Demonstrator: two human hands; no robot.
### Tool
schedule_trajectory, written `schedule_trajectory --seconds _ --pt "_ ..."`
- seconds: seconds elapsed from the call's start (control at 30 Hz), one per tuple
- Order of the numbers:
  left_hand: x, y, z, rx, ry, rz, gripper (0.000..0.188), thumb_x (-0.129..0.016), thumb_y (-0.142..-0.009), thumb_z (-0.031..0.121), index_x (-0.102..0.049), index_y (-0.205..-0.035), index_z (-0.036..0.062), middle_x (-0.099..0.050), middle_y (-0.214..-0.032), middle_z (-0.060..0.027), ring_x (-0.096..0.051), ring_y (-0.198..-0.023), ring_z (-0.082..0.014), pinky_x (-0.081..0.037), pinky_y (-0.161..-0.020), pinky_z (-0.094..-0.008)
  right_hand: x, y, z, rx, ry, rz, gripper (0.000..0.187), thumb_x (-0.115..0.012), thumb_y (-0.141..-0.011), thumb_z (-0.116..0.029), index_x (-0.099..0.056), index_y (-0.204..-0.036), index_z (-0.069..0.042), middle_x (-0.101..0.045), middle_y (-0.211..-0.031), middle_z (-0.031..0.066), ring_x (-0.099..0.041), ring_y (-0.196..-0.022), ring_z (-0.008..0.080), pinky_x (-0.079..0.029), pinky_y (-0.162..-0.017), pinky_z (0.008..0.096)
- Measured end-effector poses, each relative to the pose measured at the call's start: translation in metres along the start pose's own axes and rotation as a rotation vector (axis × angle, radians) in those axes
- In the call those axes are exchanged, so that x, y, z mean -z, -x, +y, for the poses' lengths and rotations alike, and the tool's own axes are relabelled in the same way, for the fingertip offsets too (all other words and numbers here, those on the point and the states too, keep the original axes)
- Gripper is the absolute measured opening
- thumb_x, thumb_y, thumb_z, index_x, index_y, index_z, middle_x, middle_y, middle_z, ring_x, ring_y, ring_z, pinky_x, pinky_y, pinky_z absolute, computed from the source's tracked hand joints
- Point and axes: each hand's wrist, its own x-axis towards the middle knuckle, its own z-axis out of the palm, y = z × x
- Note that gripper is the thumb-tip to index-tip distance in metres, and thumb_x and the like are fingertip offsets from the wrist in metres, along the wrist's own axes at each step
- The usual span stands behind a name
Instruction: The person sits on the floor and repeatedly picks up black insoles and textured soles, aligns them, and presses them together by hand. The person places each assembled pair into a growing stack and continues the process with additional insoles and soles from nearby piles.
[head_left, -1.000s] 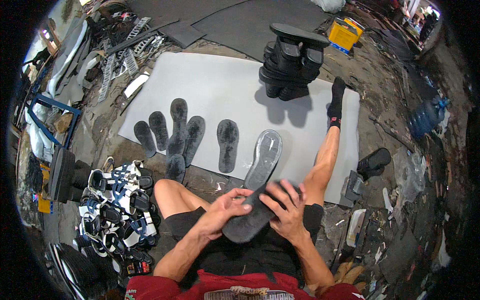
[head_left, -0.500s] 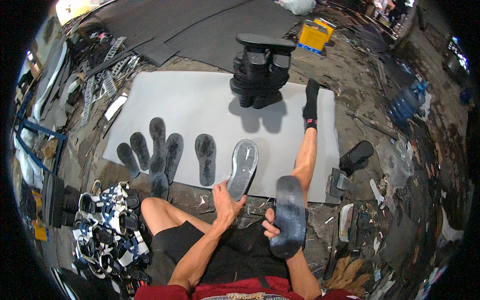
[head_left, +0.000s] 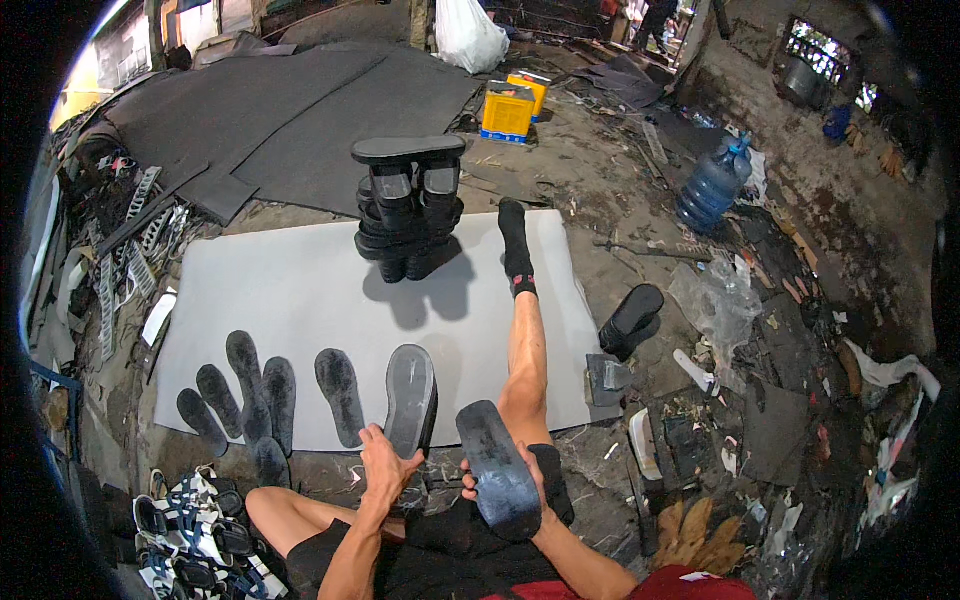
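My left hand (head_left: 388,465) closes its fingers and thumb round the near end of a thick grey-faced shoe sole (head_left: 408,395), which stands at the near edge of a white sheet (head_left: 290,270). In my right hand (head_left: 534,478) is a shiny black sole (head_left: 492,462), gripped by its edges and tilted, its broad face up. Left of the grey-faced sole lies a thin dark insole (head_left: 340,395). Several more dark insoles (head_left: 245,380) are fanned out farther left, some overlapping. A stack of black sandals (head_left: 408,205) rises from the sheet's far side.
A heap of white and blue sandals (head_left: 200,535) is at the lower left. Black sandals (head_left: 632,320) lie right of the sheet, by my outstretched leg (head_left: 525,350). Farther off are yellow cans (head_left: 507,112), a blue water jug (head_left: 714,185) and dark sheeting (head_left: 330,120). Work gloves (head_left: 697,535) lie lower right.
The view has swung up and to the right. The black sole in my right hand has turned, its far end now leaning left. My left hand stays at the grey-faced sole's near end.
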Motion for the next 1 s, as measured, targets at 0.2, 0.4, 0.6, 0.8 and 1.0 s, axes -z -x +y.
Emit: schedule_trajectory --seconds 0.2,0.4,0.6,0.8,1.0 --pt "0.034 -0.004 0.016 0.077 0.087 0.007 0.085 -0.1 -0.065 0.021 -0.048 -0.128 -0.0044 -0.053 -0.122 -0.0266 -0.061 -0.115 -0.0508 -0.054 -0.094 -0.0566 -0.012 -0.019 0.004 -0.056 0.138 0.089 0.07 -0.048 -0.111 -0.059 -0.051 -0.153 -0.003 -0.064 -0.132 0.022 -0.064 -0.106 0.0308 -0.058 -0.09 0.045" --pt "0.097 -0.008 0.026 -0.141 0.524 0.432 0.068 -0.087 -0.078 0.011 -0.057 -0.138 -0.0015 -0.063 -0.131 -0.0195 -0.063 -0.116 -0.0291 -0.051 -0.103 -0.0412 -0.011 -0.027 -0.002 -0.051 0.133 0.083 0.07 -0.052 -0.11 -0.058 -0.052 -0.151 -0.001 -0.066 -0.134 0.0196 -0.065 -0.107 0.0291 -0.058 -0.092 0.0436" --pt "0.179 0.024 0.039 -0.173 1.541 0.449 0.071 -0.057 -0.1 0.047 -0.049 -0.157 0.0052 -0.065 -0.133 -0.0162 -0.066 -0.118 -0.0308 -0.054 -0.106 -0.0446 -0.055 -0.029 -0.006 0.1 0.022 0.114 0.071 -0.055 -0.11 -0.054 -0.049 -0.153 0.001 -0.065 -0.136 0.0201 -0.061 -0.106 0.0277 -0.053 -0.091 0.0417" --pt "0.19 0.051 0.081 -0.054 2.054 0.034 0.082 -0.058 -0.103 0.062 -0.032 -0.171 0.0247 -0.061 -0.122 -0.0185 -0.051 -0.083 -0.0243 -0.044 -0.076 -0.0408 -0.119 -0.008 0.024 0.033 0.177 -0.111 0.079 -0.058 -0.109 -0.052 -0.042 -0.155 0.009 -0.058 -0.143 0.0241 -0.058 -0.105 0.0236 -0.051 -0.089 0.0387" --pt "0.182 0.066 0.116 -0.145 2.045 -0.043 0.096 -0.064 -0.104 0.06 -0.019 -0.175 0.0138 -0.059 -0.135 -0.0199 -0.062 -0.117 -0.0309 -0.051 -0.105 -0.0442 -0.16 0.021 0.035 0.292 1.283 -0.021 0.069 -0.068 -0.097 -0.05 -0.07 -0.141 0.003 -0.065 -0.133 0.0207 -0.064 -0.089 0.0186 -0.05 -0.085 0.0326"
